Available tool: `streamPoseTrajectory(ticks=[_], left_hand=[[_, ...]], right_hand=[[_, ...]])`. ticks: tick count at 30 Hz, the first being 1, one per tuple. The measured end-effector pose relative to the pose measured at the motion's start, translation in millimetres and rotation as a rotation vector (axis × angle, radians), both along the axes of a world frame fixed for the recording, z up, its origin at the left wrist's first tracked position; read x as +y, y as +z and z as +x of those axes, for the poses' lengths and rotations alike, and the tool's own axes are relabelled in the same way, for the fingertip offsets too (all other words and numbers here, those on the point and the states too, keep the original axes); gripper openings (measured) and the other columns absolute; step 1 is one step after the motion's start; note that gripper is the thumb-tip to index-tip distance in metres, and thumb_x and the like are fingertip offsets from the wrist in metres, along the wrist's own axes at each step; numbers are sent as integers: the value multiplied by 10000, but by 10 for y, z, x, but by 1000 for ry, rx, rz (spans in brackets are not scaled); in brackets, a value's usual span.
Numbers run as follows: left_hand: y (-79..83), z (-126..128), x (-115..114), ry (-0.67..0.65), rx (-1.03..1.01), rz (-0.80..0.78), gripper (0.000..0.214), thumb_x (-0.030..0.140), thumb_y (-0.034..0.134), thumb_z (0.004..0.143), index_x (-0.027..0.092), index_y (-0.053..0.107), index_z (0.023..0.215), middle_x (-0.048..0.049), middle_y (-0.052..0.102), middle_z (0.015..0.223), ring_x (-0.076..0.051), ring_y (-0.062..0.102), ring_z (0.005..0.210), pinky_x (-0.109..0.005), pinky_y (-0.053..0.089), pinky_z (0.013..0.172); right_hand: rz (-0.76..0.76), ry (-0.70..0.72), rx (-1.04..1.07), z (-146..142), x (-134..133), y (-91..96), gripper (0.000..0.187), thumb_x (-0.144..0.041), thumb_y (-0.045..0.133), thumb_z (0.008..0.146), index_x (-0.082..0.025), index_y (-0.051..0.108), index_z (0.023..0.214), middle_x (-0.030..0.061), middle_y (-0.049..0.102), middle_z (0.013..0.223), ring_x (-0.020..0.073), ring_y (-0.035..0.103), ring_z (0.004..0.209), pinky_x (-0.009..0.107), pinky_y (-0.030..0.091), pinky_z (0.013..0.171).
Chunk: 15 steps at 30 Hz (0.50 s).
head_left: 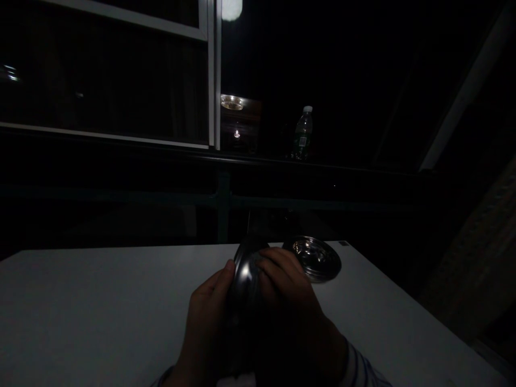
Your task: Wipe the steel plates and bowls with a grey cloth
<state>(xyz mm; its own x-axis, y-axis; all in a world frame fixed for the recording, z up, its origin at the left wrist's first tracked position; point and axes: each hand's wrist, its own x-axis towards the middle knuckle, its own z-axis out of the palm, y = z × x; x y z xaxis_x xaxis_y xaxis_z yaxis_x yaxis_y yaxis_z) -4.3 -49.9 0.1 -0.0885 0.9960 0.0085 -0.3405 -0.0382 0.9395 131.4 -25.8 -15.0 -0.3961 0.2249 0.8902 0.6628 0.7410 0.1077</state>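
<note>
A shiny metal bowl (244, 273) is tilted on its side above the near part of the table. My left hand (207, 306) grips its left rim, with the thumb along the edge. Curled fingers of my right hand (292, 285) press against the bowl's surface from the right. A dull greyish patch shows under those fingertips; whether it is a cloth or pad I cannot make out. Deep shadow hides the lower part of the bowl and both palms. Just beyond my right hand stands another metal bowl (316, 260), upright and apart from the held one.
The white table (100, 306) spreads to both sides, its far edge just behind the bowls. A clear plastic bottle (303, 134) with a white cap stands on the dark window ledge (258, 159). A pale window frame (213, 75) rises behind. The room is very dark.
</note>
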Motion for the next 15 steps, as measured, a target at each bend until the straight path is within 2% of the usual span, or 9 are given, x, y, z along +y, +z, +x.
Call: streamPoseTrajectory(ticks=[4, 8, 10, 13, 15], left_hand=[[-15, -1, 6, 11, -3, -31, 322, 461, 630, 649, 163, 573, 544, 26, 531, 482, -113, 450, 472, -218, 392, 452], [-33, -3, 12, 20, 28, -10, 330, 459, 636, 647, 157, 564, 535, 27, 525, 483, -111, 445, 486, -216, 400, 475], [-33, -4, 13, 15, 13, -23, 333, 468, 631, 647, 153, 576, 553, 16, 539, 492, -117, 457, 492, -221, 404, 476], [-22, -6, 12, 25, 7, -31, 334, 472, 624, 657, 153, 583, 568, 13, 540, 499, -115, 454, 484, -222, 396, 462], [-10, -8, 11, 42, 22, -30, 334, 471, 628, 655, 153, 578, 564, 15, 537, 501, -112, 448, 479, -220, 387, 452]], right_hand=[[13, 40, -48, -4, -4, 9, 176, -169, 405, 886, -134, 565, 950, 100, 606, 971, 183, 533, 963, 338, 482, 836], [-82, 8, 23, 1, 2, 9, 212, -177, 369, 902, -127, 558, 983, 106, 590, 1030, 177, 518, 995, 338, 474, 856], [-104, 21, -10, -5, -6, 13, 202, -181, 384, 897, -132, 565, 972, 91, 605, 1000, 177, 522, 989, 335, 475, 852], [-51, 49, -44, -17, -12, 27, 182, -160, 395, 887, -143, 570, 935, 70, 625, 914, 172, 539, 950, 327, 476, 843], [-2, 33, -15, -15, -3, 32, 190, -159, 376, 896, -144, 563, 931, 78, 620, 927, 169, 540, 946, 330, 475, 843]])
